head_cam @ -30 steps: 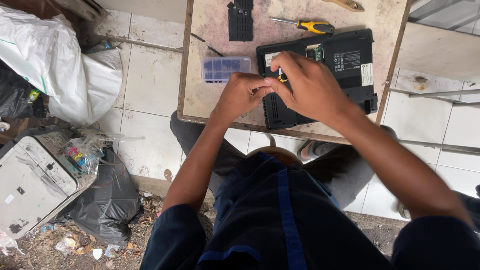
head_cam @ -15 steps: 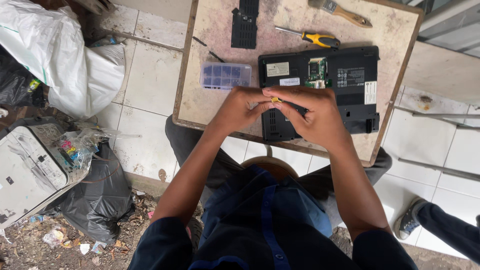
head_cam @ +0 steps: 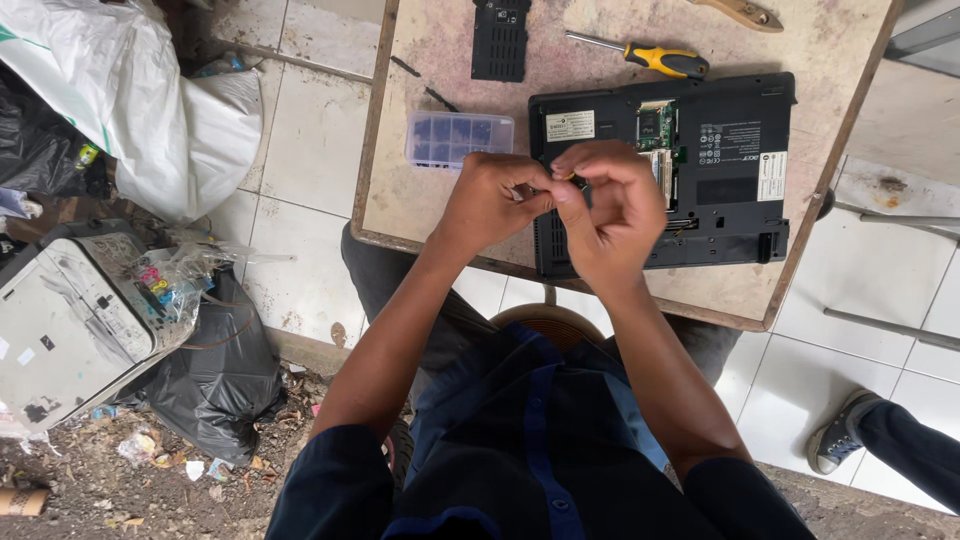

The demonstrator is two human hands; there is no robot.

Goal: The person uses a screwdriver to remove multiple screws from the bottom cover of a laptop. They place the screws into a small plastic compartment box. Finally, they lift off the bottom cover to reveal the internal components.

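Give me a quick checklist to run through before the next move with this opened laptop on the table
1. Both hands free of tools: left hand and right hand pinch something tiny together; what it is, cannot tell.
2. Laptop lies flat, underside up, fully on the table: ok.
3. Board in the open bay exposed and unobstructed: ok.
4. Screwdriver within reach above the laptop: ok.
5. Parts box lid shut: cannot tell.
6. Removed black cover set aside from the hands: ok.
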